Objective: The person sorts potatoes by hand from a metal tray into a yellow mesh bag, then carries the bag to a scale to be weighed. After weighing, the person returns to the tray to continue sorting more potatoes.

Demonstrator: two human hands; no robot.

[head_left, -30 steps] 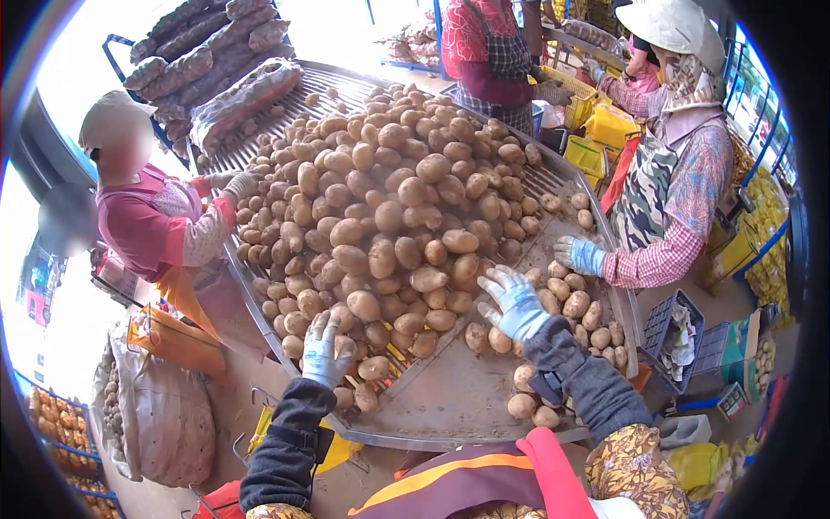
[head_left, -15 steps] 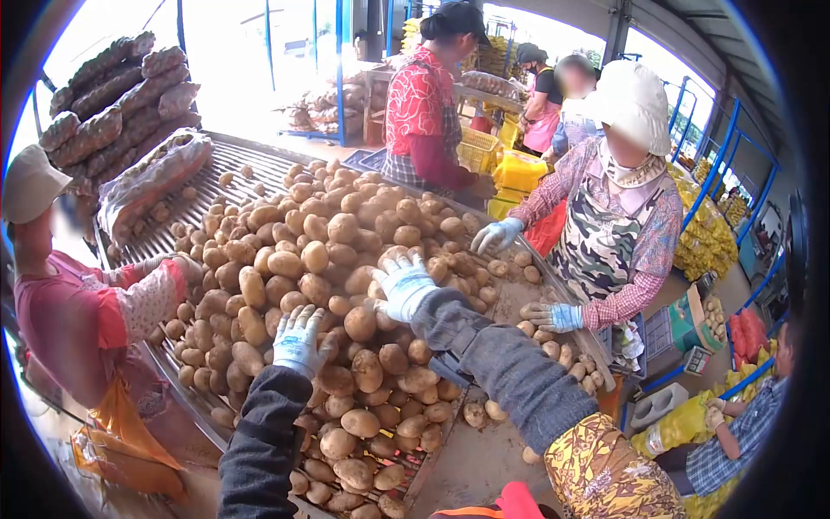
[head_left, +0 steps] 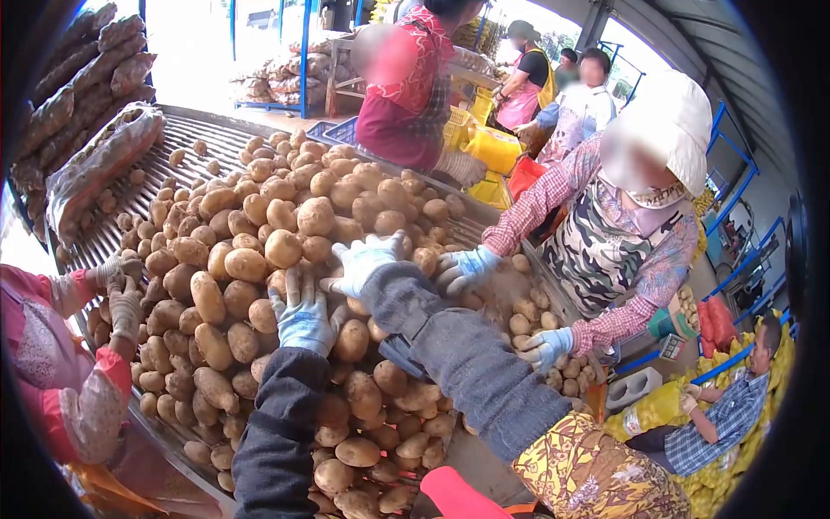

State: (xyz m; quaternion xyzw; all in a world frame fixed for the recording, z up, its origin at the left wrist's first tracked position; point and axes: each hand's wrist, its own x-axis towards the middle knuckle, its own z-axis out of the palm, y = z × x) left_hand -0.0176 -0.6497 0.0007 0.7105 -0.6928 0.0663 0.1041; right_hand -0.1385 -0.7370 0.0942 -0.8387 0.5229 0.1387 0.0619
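A large heap of brown potatoes [head_left: 207, 294] covers the slatted sorting table [head_left: 194, 130]. My left hand [head_left: 304, 320], in a white and blue glove, rests on the heap with its fingers stretched out and touches several potatoes. Just beyond it to the right, my right hand [head_left: 367, 264], gloved the same way, lies open on the potatoes with fingers spread. Its palm is hidden. More potatoes [head_left: 359, 450] lie below my forearms, on slats with reddish light between them.
Opposite right, a person in a white hat [head_left: 605, 216] has both gloved hands among potatoes. Another person's gloved hands [head_left: 125, 298] touch the heap at left. A full sack [head_left: 99, 173] lies on the slats; stacked sacks [head_left: 86, 91] stand behind. Yellow bags [head_left: 635, 419] are at lower right.
The view has shifted, with the heap sitting further left. My right hand has come nearer my left. The white-hatted person leans further in, a hand now close to my right hand.
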